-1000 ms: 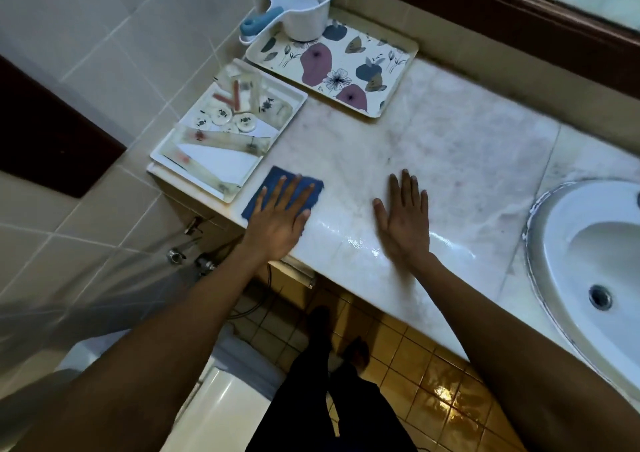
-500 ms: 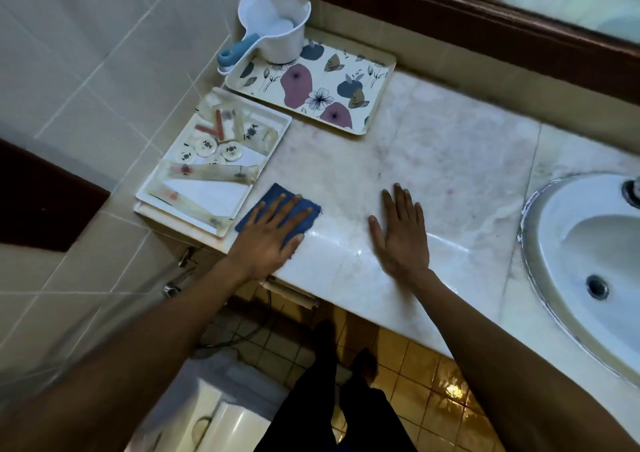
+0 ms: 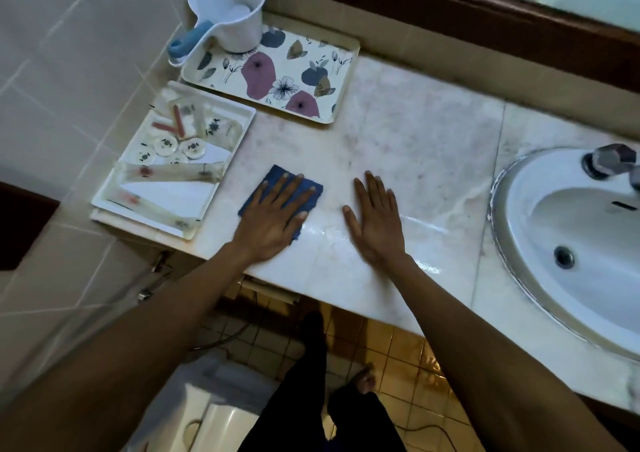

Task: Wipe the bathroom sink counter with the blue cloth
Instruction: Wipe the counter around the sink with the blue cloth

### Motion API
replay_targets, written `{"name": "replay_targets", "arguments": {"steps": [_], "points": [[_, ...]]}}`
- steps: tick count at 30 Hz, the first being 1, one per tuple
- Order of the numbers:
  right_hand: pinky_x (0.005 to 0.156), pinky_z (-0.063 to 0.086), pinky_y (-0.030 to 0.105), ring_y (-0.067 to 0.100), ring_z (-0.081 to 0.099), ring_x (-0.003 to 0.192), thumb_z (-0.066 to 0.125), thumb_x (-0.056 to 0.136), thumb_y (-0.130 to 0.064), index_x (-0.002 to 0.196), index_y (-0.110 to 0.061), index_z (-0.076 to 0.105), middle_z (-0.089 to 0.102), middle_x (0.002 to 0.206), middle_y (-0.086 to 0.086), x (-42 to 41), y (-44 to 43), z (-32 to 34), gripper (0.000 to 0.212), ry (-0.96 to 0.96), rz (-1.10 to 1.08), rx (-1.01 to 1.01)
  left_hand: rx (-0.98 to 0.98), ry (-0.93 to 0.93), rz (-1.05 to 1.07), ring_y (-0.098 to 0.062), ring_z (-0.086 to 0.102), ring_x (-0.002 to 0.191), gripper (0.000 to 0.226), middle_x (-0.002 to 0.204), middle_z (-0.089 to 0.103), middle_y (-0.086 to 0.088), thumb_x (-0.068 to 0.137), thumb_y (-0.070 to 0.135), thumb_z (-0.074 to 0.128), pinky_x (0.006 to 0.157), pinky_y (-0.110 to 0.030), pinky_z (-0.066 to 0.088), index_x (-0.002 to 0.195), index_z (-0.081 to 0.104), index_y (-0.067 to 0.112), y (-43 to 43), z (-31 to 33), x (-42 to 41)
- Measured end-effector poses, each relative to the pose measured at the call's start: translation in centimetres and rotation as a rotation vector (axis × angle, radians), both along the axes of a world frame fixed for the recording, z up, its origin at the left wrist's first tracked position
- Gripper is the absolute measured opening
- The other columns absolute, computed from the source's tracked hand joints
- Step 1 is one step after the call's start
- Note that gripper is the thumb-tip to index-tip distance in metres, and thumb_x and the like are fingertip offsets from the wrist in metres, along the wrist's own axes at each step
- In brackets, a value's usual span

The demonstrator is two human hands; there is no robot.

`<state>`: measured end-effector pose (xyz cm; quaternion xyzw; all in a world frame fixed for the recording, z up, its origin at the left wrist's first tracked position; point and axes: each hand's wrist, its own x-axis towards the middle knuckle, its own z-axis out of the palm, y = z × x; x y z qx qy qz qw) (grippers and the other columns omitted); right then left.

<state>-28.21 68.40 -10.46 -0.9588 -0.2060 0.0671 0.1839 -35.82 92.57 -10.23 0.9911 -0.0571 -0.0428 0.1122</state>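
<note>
Head view: the left hand [image 3: 273,223] is pressing the blue cloth [image 3: 275,176] flat on the tabletop [image 3: 415,146], near the front edge and towards the left end. It lies just beside the white tray of toiletries [image 3: 173,198] without touching it. The left fingers [image 3: 292,192] are lying straight and spread apart over the cloth, pushing down on it, not curling round it.

The right hand [image 3: 375,223] is resting palm down on the bare tabletop just beside the cloth. Its fingers are straight, close together and holding nothing, and it seems to be serving as a brace.

A wet sheen is showing along the front edge, from between the two hands on towards the sink [image 3: 502,230]. That strip looks already wiped, so the work appears to be under way and not yet finished. The middle and back of the tabletop are looking dull, with faint marks, and probably remain to be done. So does the narrow ground around the sink rim and the tap [image 3: 609,164].

The white tray is sitting at the left end. The floral tray [image 3: 301,56], carrying a white scoop [image 3: 228,11], is in the back-left corner. The stone beneath both cannot be reached without shifting them.
</note>
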Motion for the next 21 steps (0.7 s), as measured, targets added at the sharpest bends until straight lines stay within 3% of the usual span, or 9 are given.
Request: {"name": "replay_targets", "arguments": {"steps": [3,8,10,16,19,21], "points": [[0.125,0.005,0.038,0.015,0.004,0.154,0.030,0.104,-0.049,0.157,-0.024,0.023,0.011,0.167,-0.002,-0.1,-0.1,-0.2,0.059,-0.015,-0.010,0.010,0.023,-0.021,-0.029,-0.017,0.005,0.156,0.054,0.169,0.012,0.004,0.108,0.044,0.024,0.126,-0.045,0.006,0.160,0.017,0.032,3.0,0.0,-0.3],[0.125,0.008,0.037,0.017,0.009,0.154,0.032,0.105,-0.038,0.154,-0.021,0.031,0.016,0.166,0.001,-0.5,-1.5,-0.3,0.052,-0.008,-0.017,0.053,-0.011,-0.013,0.417,-0.028,0.007,0.156,0.056,0.169,0.011,-0.004,0.107,0.045,0.020,0.124,-0.051,0.002,0.161,0.014,0.028,-1.3,0.1,6.5],[0.125,0.011,0.037,0.018,0.012,0.153,0.034,0.105,-0.036,0.152,-0.020,0.035,0.019,0.165,0.003,-0.8,-2.9,-0.2,0.050,-0.011,-0.051,0.067,-0.042,0.015,0.464,-0.027,0.002,0.156,0.058,0.169,0.005,-0.004,0.107,0.046,0.016,0.123,-0.052,-0.002,0.161,0.009,0.029,-5.0,0.5,8.8],[0.121,0.023,0.042,0.028,0.027,0.148,0.041,0.104,-0.032,0.146,-0.010,0.045,0.030,0.161,0.013,-0.7,-10.4,0.9,0.047,-0.031,-0.226,0.099,-0.065,0.015,0.033,-0.023,0.002,0.156,0.056,0.169,0.007,-0.001,0.108,0.044,0.019,0.124,-0.045,-0.008,0.161,0.012,0.027,-14.5,0.5,5.6],[0.118,0.028,0.046,0.031,0.034,0.144,0.042,0.103,-0.031,0.141,-0.008,0.049,0.035,0.157,0.015,0.3,-14.6,1.4,0.045,-0.089,-0.267,0.051,-0.050,0.027,-0.244,-0.014,-0.003,0.156,0.055,0.169,0.004,0.008,0.108,0.046,0.023,0.125,-0.042,-0.005,0.160,0.010,0.033,-11.9,0.6,1.4],[0.113,0.035,0.048,0.034,0.041,0.138,0.041,0.101,-0.030,0.137,-0.007,0.052,0.041,0.152,0.018,1.0,-17.4,1.8,0.044,-0.148,-0.285,0.031,-0.017,0.016,-0.187,-0.013,-0.002,0.156,0.056,0.169,0.006,0.008,0.107,0.048,0.023,0.126,-0.043,0.000,0.160,0.010,0.036,-8.7,0.9,0.8]]}}
